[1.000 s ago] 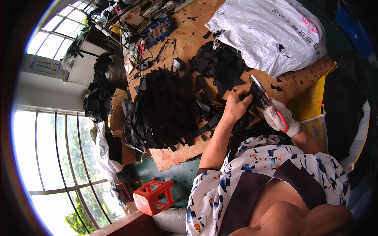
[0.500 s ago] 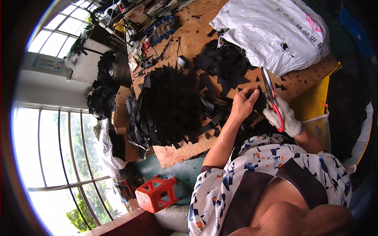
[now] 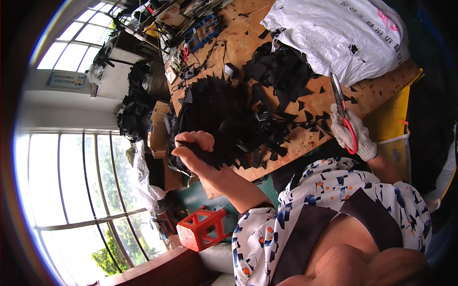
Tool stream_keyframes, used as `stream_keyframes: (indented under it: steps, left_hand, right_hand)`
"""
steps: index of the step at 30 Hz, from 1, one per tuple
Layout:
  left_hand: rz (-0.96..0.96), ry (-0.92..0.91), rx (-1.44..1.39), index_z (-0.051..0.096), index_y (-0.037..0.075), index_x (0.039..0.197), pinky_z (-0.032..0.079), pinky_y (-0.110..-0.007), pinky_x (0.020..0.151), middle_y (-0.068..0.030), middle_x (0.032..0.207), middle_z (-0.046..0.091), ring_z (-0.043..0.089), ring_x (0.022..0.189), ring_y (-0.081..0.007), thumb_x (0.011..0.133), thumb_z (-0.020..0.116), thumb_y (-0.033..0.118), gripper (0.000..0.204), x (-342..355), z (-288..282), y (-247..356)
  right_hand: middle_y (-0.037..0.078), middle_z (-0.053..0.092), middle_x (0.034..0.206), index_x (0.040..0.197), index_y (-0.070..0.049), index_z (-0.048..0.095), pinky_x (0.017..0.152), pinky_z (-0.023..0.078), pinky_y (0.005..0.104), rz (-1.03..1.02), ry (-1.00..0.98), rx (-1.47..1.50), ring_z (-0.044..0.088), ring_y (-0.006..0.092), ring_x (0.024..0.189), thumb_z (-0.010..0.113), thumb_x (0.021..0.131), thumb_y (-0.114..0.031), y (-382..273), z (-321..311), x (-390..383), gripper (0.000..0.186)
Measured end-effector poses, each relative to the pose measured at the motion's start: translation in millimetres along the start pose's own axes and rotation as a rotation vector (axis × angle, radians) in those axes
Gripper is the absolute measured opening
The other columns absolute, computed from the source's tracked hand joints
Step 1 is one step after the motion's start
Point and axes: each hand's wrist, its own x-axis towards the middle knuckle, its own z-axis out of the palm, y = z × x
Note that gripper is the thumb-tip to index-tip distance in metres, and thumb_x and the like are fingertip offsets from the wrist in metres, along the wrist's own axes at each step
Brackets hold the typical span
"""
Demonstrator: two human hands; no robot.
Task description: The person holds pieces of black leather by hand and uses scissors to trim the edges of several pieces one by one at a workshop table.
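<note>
My bare left hand (image 3: 198,151) is over the left edge of a large heap of black fabric strips (image 3: 214,107), thumb and fingers closed on a black fabric piece (image 3: 192,145). My right hand (image 3: 363,139) wears a white knitted glove and grips red-handled scissors (image 3: 350,129) near the table's right side. The scissors' blades point away from me, toward a white sack, and look nearly closed. Between my hands, small black fabric offcuts (image 3: 309,116) lie scattered on the wooden table (image 3: 310,99). A second pile of black pieces (image 3: 277,71) sits farther back.
The big white woven sack (image 3: 334,43) covers the table's far right. Cables and a black adapter (image 3: 231,70) lie behind the heap, near a blue plastic rack (image 3: 202,32). A red stool (image 3: 201,229) stands on the floor at left. Yellow sheeting (image 3: 393,112) hangs at right.
My left hand has moved left from beside the scissors to the heap's left edge, carrying a black piece. The right hand still holds the scissors. The view has shifted slightly.
</note>
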Motion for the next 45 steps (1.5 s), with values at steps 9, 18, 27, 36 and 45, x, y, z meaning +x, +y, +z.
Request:
stream_keyframes:
  steps: [9,18,27,36,45]
  left_hand:
    - [-0.403,-0.29,1.813,0.063,0.002,0.079,0.049,-0.041,0.066,-0.0183,0.082,0.063,0.061,0.076,-0.0353,0.078,0.055,0.028,0.028,11,-6,-174]
    - [-0.619,-0.359,1.877,0.066,0.002,0.086,0.051,-0.037,0.072,-0.0159,0.091,0.064,0.062,0.086,-0.0308,0.072,0.063,0.036,0.037,20,-16,-240]
    - [-0.205,-0.067,1.688,0.064,0.006,0.093,0.049,-0.039,0.067,-0.0126,0.086,0.064,0.061,0.081,-0.0317,0.079,0.057,0.023,0.024,14,4,-165]
    - [-0.746,-0.351,0.542,0.061,-0.001,0.086,0.034,-0.021,0.05,0.0044,0.062,0.05,0.042,0.056,-0.0035,0.083,0.061,0.018,0.019,-31,75,-109]
    - [-0.719,-0.453,0.477,0.061,0.0,0.087,0.035,-0.02,0.05,0.0048,0.063,0.05,0.043,0.055,-0.0031,0.083,0.061,0.018,0.018,-54,78,-141]
  right_hand:
    - [-0.002,0.049,0.07,0.113,-0.013,0.048,0.035,0.039,0.0188,-0.366,0.108,-0.569,0.044,0.0058,0.042,0.05,0.088,-0.022,3,2,-8,0.027]
    - [-0.003,0.044,0.055,0.087,-0.016,0.048,0.028,0.034,0.0208,0.031,0.095,0.137,0.038,0.0079,0.034,0.04,0.09,-0.042,6,5,-1,0.028]
    - [-0.001,0.043,0.072,0.112,-0.005,0.045,0.059,0.043,0.0227,0.08,-0.111,0.106,0.046,0.0102,0.061,0.055,0.084,-0.011,0,-8,-4,0.031]
    - [0.008,0.053,0.077,0.106,-0.003,0.052,0.054,0.053,0.0259,0.425,-0.206,1.044,0.055,0.0128,0.062,0.047,0.091,-0.031,-4,6,9,0.032]
    - [0.007,0.049,0.074,0.11,-0.004,0.044,0.049,0.048,0.0205,0.351,-0.104,0.68,0.053,0.0124,0.059,0.042,0.092,-0.037,-6,8,1,0.038]
